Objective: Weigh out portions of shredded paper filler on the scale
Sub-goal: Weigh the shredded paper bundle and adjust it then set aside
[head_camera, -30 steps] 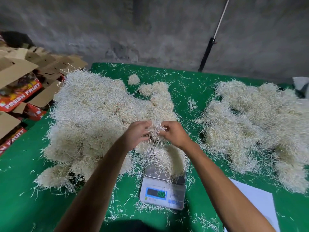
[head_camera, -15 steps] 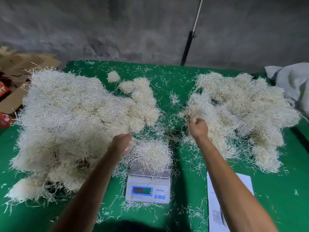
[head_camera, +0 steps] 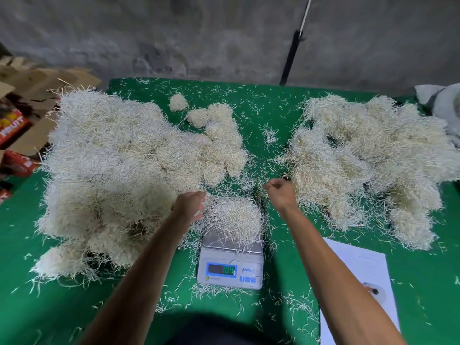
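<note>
A white digital scale (head_camera: 230,268) stands on the green table near me, its green display lit. A rounded portion of shredded paper (head_camera: 235,216) sits on its pan. My left hand (head_camera: 190,205) rests against the left edge of that portion, fingers relaxed and pointing down, holding nothing I can see. My right hand (head_camera: 281,191) hovers above the table to the right of the scale, fingers curled with the thumb against them and no paper visible in it. A big heap of shredded paper (head_camera: 124,168) lies to the left, and another heap (head_camera: 368,160) to the right.
The green table (head_camera: 273,108) is strewn with loose shreds. A white printed sheet (head_camera: 358,275) lies at the front right. Cardboard boxes (head_camera: 22,125) are stacked off the table's left edge, a pale bag (head_camera: 445,105) at the far right, and a pole (head_camera: 291,53) leans on the wall.
Both hands pulled apart from the tuft above the scale. The right hand went to the right heap and has come back toward the scale. The left hand dropped beside the portion.
</note>
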Demonstrator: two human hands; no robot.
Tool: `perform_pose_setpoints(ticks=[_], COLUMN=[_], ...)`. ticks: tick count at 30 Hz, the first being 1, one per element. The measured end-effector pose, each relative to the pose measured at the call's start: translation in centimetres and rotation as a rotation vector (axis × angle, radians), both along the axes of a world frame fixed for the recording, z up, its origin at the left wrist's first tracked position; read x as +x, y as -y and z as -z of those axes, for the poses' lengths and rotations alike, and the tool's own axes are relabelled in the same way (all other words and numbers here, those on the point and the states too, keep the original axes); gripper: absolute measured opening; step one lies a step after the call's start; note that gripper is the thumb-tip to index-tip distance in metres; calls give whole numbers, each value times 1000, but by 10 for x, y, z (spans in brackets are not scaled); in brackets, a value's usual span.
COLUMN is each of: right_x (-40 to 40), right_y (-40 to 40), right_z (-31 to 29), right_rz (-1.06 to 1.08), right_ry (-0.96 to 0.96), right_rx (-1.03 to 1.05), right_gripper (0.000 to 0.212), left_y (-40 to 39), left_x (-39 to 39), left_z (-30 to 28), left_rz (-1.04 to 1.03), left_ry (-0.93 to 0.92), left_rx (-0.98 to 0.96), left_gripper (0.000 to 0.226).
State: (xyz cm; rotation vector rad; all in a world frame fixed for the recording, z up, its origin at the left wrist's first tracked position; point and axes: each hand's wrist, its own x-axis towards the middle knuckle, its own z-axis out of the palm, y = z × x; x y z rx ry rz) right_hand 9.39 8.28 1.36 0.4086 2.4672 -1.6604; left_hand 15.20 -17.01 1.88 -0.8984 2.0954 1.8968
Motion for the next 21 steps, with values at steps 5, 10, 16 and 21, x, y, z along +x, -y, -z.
perform_pose_setpoints(ticks=[5,10,16,21], right_x=[5,11,47,73], right_y=[8,7,38,84], right_z=[11,19,22,25], right_rz=[-38,-79,-260,-220], right_ry=[13,68,75,122], right_rx=[6,39,175,-7], right_gripper=[10,16,53,111], left_y=[-1,-6,-29,-67], left_x=[3,7,15,21], left_z=[7,11,22,37], left_rz=[10,28,45,-95], left_ry=[19,4,-9,74], left_rx=[6,-40,-66,117], left_gripper=[26,27,30,35])
